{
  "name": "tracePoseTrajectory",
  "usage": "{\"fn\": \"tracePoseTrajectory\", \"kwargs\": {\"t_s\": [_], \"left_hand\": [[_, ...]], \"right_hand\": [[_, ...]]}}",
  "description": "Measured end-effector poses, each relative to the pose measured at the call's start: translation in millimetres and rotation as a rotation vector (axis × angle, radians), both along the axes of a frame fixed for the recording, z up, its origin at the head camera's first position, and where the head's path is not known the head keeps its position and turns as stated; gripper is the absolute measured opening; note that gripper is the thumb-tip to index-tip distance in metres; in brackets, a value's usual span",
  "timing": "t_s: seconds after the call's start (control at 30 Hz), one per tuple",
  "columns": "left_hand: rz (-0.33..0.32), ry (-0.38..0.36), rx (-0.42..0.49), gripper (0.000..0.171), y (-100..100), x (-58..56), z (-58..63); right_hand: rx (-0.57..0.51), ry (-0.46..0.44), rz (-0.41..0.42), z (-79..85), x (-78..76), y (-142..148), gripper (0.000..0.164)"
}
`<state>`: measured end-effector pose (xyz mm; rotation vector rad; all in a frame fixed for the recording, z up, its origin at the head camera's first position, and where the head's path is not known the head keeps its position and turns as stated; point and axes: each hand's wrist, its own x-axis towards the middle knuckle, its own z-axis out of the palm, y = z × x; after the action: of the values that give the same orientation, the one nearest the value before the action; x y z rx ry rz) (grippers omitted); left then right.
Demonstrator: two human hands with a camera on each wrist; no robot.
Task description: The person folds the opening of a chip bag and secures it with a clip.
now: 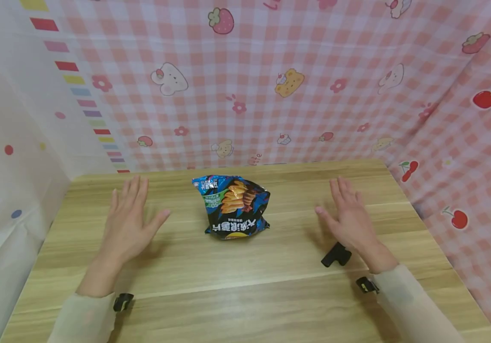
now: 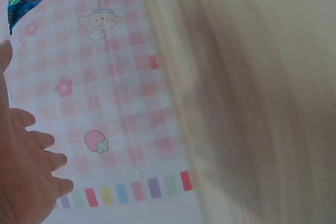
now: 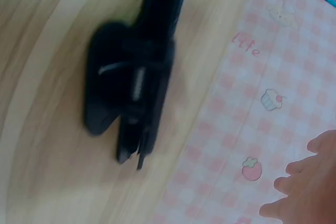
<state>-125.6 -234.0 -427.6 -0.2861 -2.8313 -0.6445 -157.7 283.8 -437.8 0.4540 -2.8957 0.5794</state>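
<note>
left hand (image 1: 128,226) and right hand (image 1: 352,221) are spread, fingers straight, thumbs out, neither holding anything. between them, near the back edge and midway between the side edges of the pale wood-grain tabletop (image 1: 245,300), lies a shiny blue-and-black plastic snack bag (image 1: 236,209). handling it well probably means closing lightly and evenly from both sides, as the puffed wrapper looks slick and crushable, with the right wrist kept clear of the black, handled tool (image 1: 334,256) below it. count: two hands, one bag, one tool.

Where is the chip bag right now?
In the head view, the chip bag sits on the table between the left hand and the right hand, touching neither, before the checked cloth.
</note>
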Motion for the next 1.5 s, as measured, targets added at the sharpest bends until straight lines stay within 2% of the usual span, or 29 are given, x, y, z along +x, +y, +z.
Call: {"fn": "tracePoseTrajectory", "kwargs": {"t_s": [0.6,1.03,1.37,1.5], "left_hand": [[-0.045,0.123,0.173,0.089,26.4,-14.4,10.7],[-0.091,0.109,0.256,0.082,52.0,-24.2,24.9],[-0.181,0.143,0.279,0.076,70.6,-35.4,34.2],[-0.199,0.13,0.281,0.073,77.7,-38.5,39.4]], "right_hand": [[-0.124,0.061,0.054,7.2,6.1,-39.3,0.082],[-0.218,-0.001,0.077,7.3,7.5,-66.5,0.079],[-0.283,-0.055,0.08,7.3,7.7,-87.7,0.077],[-0.318,-0.069,0.088,8.2,6.6,-95.6,0.077]]}}
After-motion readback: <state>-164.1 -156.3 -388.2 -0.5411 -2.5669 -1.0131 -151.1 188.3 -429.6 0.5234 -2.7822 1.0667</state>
